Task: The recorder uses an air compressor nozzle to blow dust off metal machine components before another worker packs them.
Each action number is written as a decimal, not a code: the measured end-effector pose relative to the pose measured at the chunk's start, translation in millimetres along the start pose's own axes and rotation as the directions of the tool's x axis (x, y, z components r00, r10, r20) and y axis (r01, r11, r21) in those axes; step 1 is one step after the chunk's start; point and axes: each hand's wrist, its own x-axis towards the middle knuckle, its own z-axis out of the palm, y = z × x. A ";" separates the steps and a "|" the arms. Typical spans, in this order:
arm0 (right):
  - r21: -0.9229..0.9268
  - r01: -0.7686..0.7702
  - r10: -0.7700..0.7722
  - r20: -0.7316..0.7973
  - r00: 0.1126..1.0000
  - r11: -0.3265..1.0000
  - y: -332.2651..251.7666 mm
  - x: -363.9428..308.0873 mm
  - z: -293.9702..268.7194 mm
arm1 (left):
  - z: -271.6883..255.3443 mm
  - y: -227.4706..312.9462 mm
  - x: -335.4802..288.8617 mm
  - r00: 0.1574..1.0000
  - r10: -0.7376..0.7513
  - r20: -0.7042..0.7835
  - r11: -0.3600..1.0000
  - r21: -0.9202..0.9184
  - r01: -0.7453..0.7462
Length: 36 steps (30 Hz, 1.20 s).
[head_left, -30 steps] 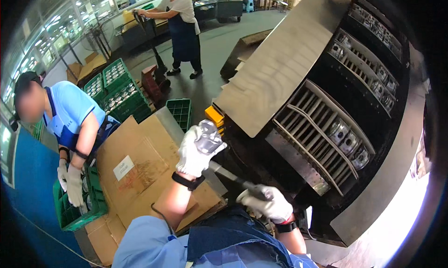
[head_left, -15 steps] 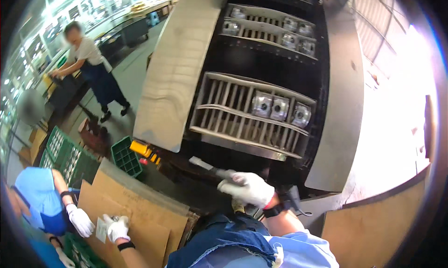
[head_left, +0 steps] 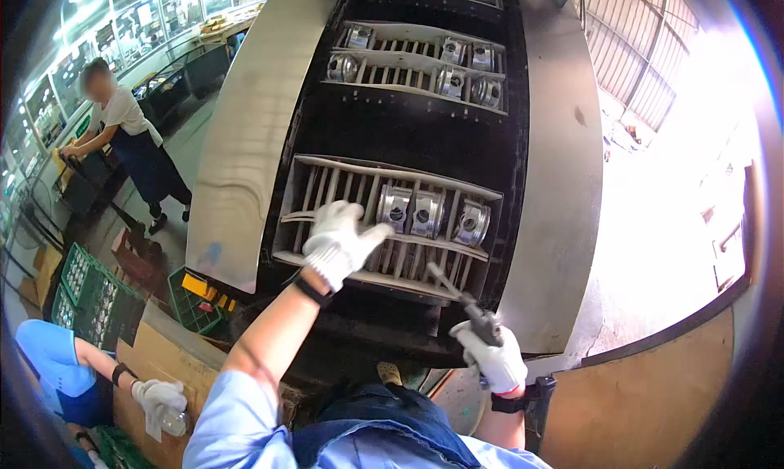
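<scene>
Left hand (head_left: 343,244) in its white knit glove is out over the pale slatted metal rack (head_left: 327,216), fingers spread and loose, gripping nothing, hovering just beside the three shiny metal cylinders with side holes (head_left: 430,213) that sit in a row on the rack's bars. Right hand (head_left: 492,361), gloved too, is low and clenched round the handle of a dark metal rod tool (head_left: 457,297), its tip angled up at the rack's front edge, just short of the cylinders. The rack sits inside a big dark machine bay flanked by grey sheet-metal panels (head_left: 245,142), and a second rack with more shiny cylinders (head_left: 425,61) lies further back. Now the risks, as I judge them: that open palm is right over the slats, and a glove finger could snag between the bars; the cylinders stand loose and close together, so a careless poke from the rod could knock one over or roll it off the front. Down to the left, another person's gloved hand (head_left: 159,395) works at brown cardboard sheets (head_left: 163,363) near green plastic crates (head_left: 90,293), well apart from all this.
</scene>
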 end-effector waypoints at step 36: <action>-0.250 0.595 -0.143 0.833 0.534 0.764 2.7 0.7 213.0 | -84.3 -198.7 -271.7 0.608 -0.783 -0.130 -0.005 -0.977 -0.214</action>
